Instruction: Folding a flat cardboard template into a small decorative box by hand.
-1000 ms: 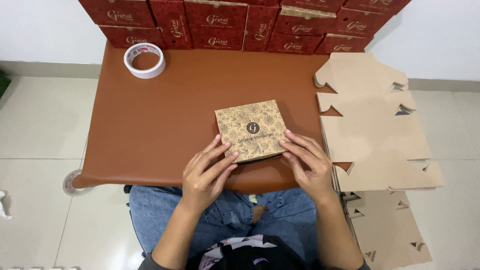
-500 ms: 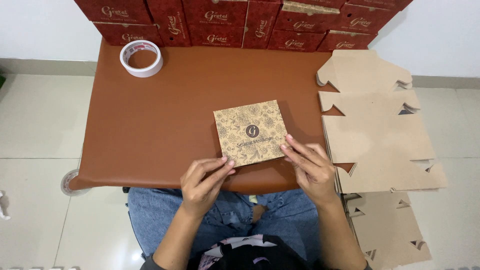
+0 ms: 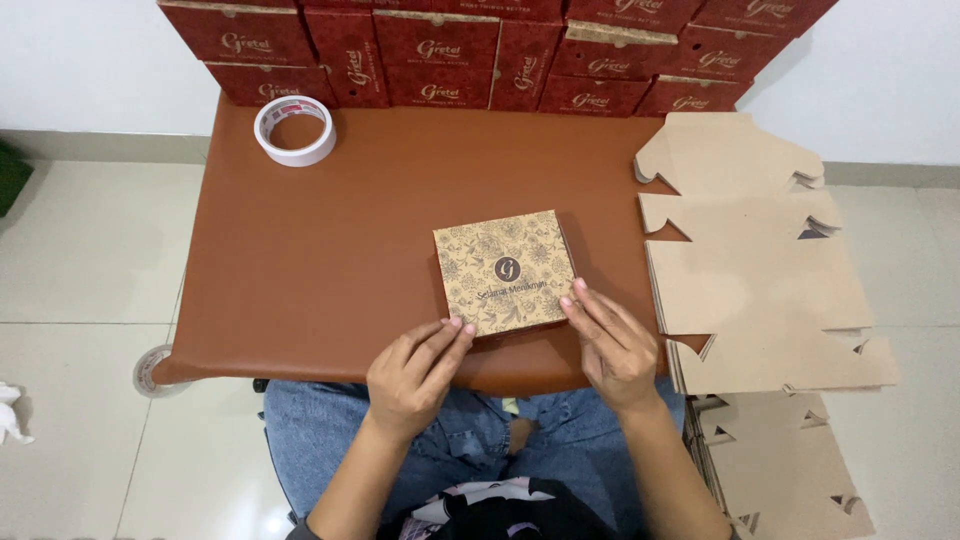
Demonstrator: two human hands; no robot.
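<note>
The flat square cardboard box with a tan floral print (image 3: pixel 505 270) lies on the brown leather-topped table (image 3: pixel 320 250), a little right of centre and close to the near edge. It looks light and fairly stiff — thin folded card, likely hollow, so it would dent if squeezed on the lid. The side walls and corners seem the safest places to take hold of it, with fingers under the near edge.

The left hand (image 3: pixel 415 375) rests palm down at the table's near edge, fingers extended and loosely together, tips touching the box's near left corner. The right hand (image 3: pixel 610 345) lies the same way at the near right corner, fingertips on the edge. Both hands are open and flat — neither grips anything.

A stack of flat unfolded cardboard blanks (image 3: pixel 750 270) sits just right of the box.
</note>
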